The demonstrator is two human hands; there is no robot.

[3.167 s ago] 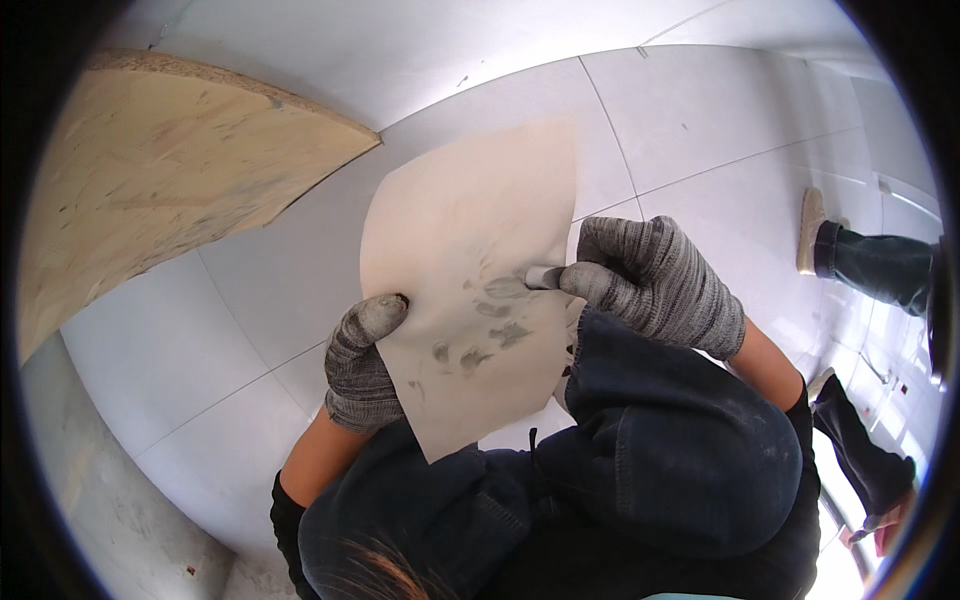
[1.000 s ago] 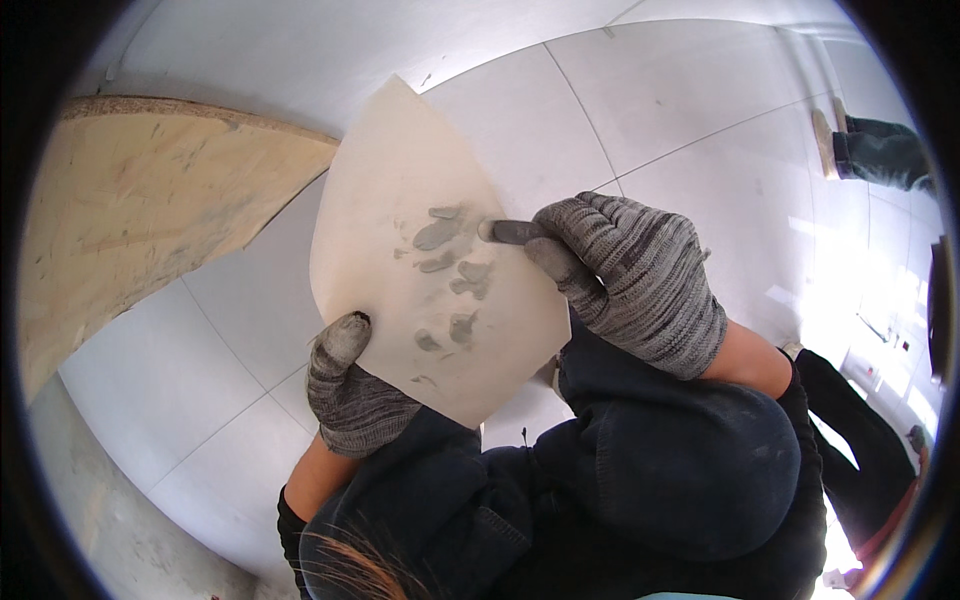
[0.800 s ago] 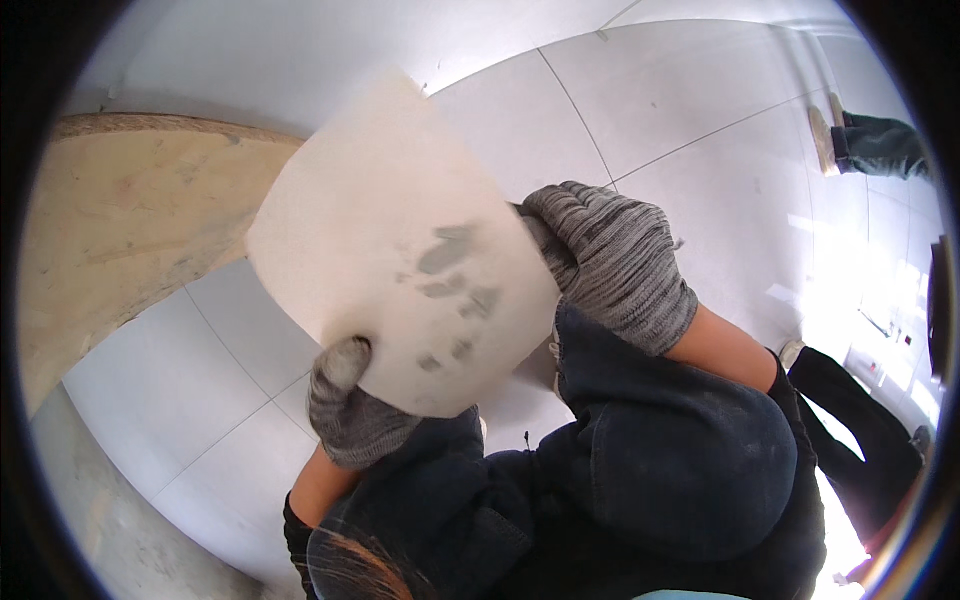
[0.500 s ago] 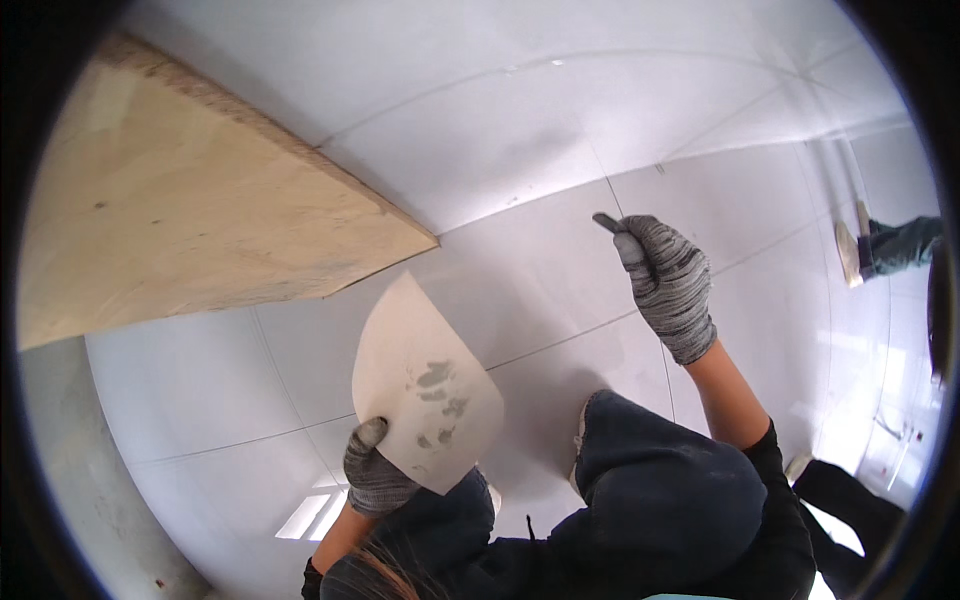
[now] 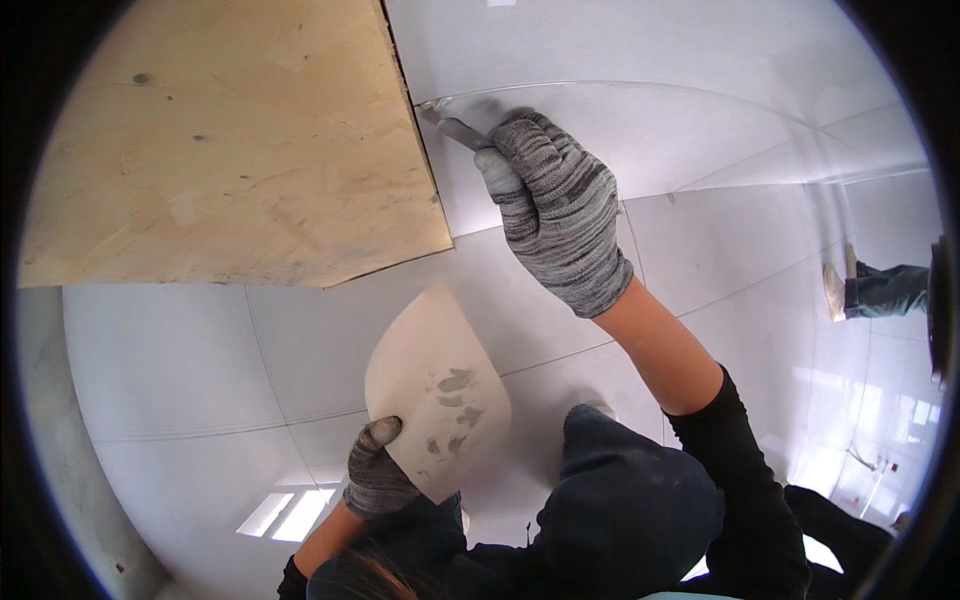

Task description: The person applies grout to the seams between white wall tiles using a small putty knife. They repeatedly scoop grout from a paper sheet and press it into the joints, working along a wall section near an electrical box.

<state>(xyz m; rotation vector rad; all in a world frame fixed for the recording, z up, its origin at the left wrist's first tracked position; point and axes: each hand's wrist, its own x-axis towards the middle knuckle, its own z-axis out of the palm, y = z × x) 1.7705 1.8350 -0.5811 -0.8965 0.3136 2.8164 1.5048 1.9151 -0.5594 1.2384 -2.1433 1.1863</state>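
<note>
My right hand [image 5: 560,205], in a grey striped knit glove, pinches a small grey scraper [image 5: 464,134]. Its far end is at the joint line in the white tiled wall, right beside the edge of the wooden board [image 5: 220,170]. A whitish dab [image 5: 434,106] shows at that spot; whether the scraper touches it I cannot tell. Lower down, my left hand [image 5: 380,470], gloved alike, grips a curved cream sheet [image 5: 420,350] by its lower left edge, thumb on top. Several smears of grey paste [image 5: 456,400] lie on the sheet.
Large pale tiles [image 5: 170,370] cover the floor below the board, with a grey rough wall [image 5: 85,450] at far left. My bent knee [image 5: 640,500] rises at the lower middle. Another person's leg and shoe [image 5: 880,290] show at the right edge.
My right hand has moved up and left with the scraper, from above the floor to the wall joint by the board. The left hand still holds the sheet; the view has shifted somewhat.
</note>
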